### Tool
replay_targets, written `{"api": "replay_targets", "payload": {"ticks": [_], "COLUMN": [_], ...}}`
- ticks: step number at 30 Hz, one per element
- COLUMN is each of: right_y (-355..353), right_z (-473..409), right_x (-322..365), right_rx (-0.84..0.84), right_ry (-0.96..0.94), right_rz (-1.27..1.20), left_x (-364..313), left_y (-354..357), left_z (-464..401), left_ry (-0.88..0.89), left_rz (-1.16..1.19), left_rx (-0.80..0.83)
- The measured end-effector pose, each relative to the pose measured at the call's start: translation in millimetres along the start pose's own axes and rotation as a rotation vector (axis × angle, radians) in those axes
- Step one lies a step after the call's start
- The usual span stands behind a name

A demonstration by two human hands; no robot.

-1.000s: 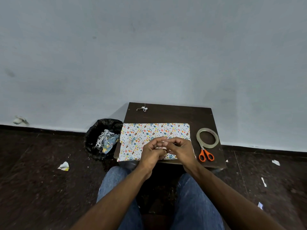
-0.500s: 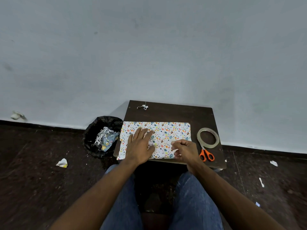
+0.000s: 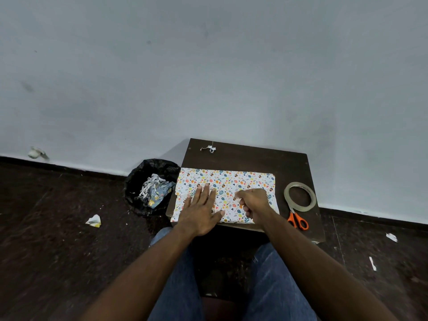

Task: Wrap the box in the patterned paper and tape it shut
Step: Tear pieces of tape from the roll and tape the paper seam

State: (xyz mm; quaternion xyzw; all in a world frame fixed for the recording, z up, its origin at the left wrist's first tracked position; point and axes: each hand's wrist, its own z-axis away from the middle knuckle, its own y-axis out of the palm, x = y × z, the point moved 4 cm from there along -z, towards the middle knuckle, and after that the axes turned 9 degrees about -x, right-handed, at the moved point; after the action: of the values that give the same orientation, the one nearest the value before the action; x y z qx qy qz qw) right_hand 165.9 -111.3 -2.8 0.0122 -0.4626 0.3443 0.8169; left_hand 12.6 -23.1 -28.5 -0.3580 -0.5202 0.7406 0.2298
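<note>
The box lies flat under the patterned paper (image 3: 231, 181), which is white with small coloured shapes, on a small dark table (image 3: 254, 158). My left hand (image 3: 201, 209) rests flat on the paper's left half with its fingers spread. To its right, my right hand (image 3: 253, 202) sits on the paper with curled fingers. Its thumb and forefinger pinch together at the paper's middle, on what looks like a small piece of clear tape. The box itself is hidden by the paper.
A roll of clear tape (image 3: 301, 208) lies on the table's right side, with orange-handled scissors (image 3: 298, 221) just below it. A black bin (image 3: 139, 177) holding paper scraps stands left of the table. A paper scrap (image 3: 210, 148) lies at the table's back. More scraps litter the floor.
My hands were together over the paper's near edge. The left hand has moved left and now lies flat on the paper. The right hand has moved up onto the paper's middle.
</note>
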Motion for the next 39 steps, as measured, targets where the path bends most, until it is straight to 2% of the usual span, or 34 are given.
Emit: {"api": "replay_targets", "payload": {"ticks": [12,28,39], "right_y": [5.4,12.4,7.5], "right_z": [-20.1,-22.4,-18.5], "right_x": [11.0,16.1,17.7], "right_rx": [-0.011,-0.001,-0.003], "right_ry": [0.115,0.184,0.116], "right_rz": [0.200,0.299,0.358], "left_x": [1.7,1.4,0.2], "left_y": [1.9,1.6,-1.4], "left_z": [-0.9,-0.6,0.3], "left_ry": [-0.003,0.003,0.001], "left_rz": [0.025,0.045,0.037], "left_rx": [-0.014,-0.033,-0.026]}}
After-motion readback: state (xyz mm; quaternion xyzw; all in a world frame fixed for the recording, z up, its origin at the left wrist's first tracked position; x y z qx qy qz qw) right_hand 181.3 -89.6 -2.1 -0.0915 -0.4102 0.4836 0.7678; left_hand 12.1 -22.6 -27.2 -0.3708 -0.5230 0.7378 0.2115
